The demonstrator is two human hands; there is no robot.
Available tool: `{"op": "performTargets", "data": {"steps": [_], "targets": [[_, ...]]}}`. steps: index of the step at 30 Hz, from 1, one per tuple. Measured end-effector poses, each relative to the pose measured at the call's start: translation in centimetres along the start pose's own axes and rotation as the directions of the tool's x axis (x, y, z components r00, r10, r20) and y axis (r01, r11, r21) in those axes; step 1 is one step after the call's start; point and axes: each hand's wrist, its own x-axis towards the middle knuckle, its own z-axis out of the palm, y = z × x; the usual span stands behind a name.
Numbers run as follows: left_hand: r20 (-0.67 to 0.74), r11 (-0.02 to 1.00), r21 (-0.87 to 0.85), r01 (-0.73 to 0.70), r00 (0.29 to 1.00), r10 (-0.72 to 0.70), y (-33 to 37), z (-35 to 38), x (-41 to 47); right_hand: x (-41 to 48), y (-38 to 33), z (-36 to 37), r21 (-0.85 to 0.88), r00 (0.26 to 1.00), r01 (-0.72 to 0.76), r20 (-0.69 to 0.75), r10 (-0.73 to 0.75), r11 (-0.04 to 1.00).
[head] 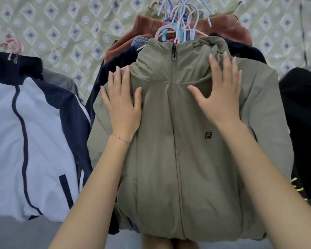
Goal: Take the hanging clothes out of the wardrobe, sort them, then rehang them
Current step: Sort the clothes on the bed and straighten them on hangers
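Head view.

Left hand [123, 105]: reaches in from the lower edge, laid flat on the olive jacket [178, 168] left of its zip, fingers straight and spread, gripping nothing. Thin bracelet [123, 140] at the wrist.

Right hand [221, 97]: flat on the same jacket, right of the zip and up near the collar, fingers straight and spread, gripping nothing.

Olive jacket: zipped shut, front up, on top of a pile of clothes; black zip pull [174, 53] at the collar, small dark logo [208, 135] on the chest below the right hand.

Hangers [183, 20]: bunch of lilac, pink and blue hooks sticking out above the jacket's collar.

Rust-brown garment [228, 31]: under the jacket, showing behind its collar.

Navy garment [120, 58]: under the jacket, showing at its upper left edge.

White and navy jacket [34, 141]: left of the olive jacket, lying flat, pink hanger [13, 44] at its collar.

Black garment [302, 123]: right of the olive jacket, yellow-green marks near its lower part.

Patterned bedspread [61, 33]: pale, diamond print, under all the clothes and showing above them.
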Motion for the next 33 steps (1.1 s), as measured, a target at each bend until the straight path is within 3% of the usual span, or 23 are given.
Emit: {"op": "performTargets", "data": {"steps": [5, 9, 16, 20, 23, 25, 33], "targets": [[-0.124, 0.997, -0.07, -0.029, 0.992, 0.02, 0.6, -0.4, 1.9, 0.8, 0.6, 0.0, -0.033, 1.0, -0.007, 0.014, 0.008, 0.999], [-0.087, 0.998, -0.055, 0.04, 0.995, -0.045, 1.2, -0.9, 3.1, 0.2, 0.2, 0.1, -0.018, 1.0, -0.029, -0.004, 0.029, 0.999], [-0.056, 0.996, -0.072, -0.045, 0.998, 0.041, 2.2, -2.6, 2.8, 0.3, 0.2, -0.7, -0.006, 0.998, -0.02, -0.058, 0.019, 1.0], [-0.016, 0.985, -0.17, -0.012, 1.0, 0.01, 2.7, -3.8, 0.6, -0.5, -0.2, -2.5, 0.075, 0.996, -0.007, -0.091, 0.014, 0.997], [-0.035, 0.985, -0.172, 0.005, 0.999, -0.012, 3.7, -6.0, -1.6, -1.9, -0.8, -4.5, 0.14, 0.998, -0.039, -0.035, 0.044, 0.989], [-0.049, 0.985, -0.173, 0.007, 0.999, -0.015, 4.6, -8.1, -3.4, -3.1, -1.3, -6.0, 0.13, 0.998, -0.055, -0.002, 0.056, 0.99], [-0.06, 0.981, -0.193, -0.003, 0.998, -0.008, 7.5, -17.2, -13.2, -12.4, -4.3, -12.0, 0.024, 0.994, -0.008, -0.107, 0.01, 1.0]]}}
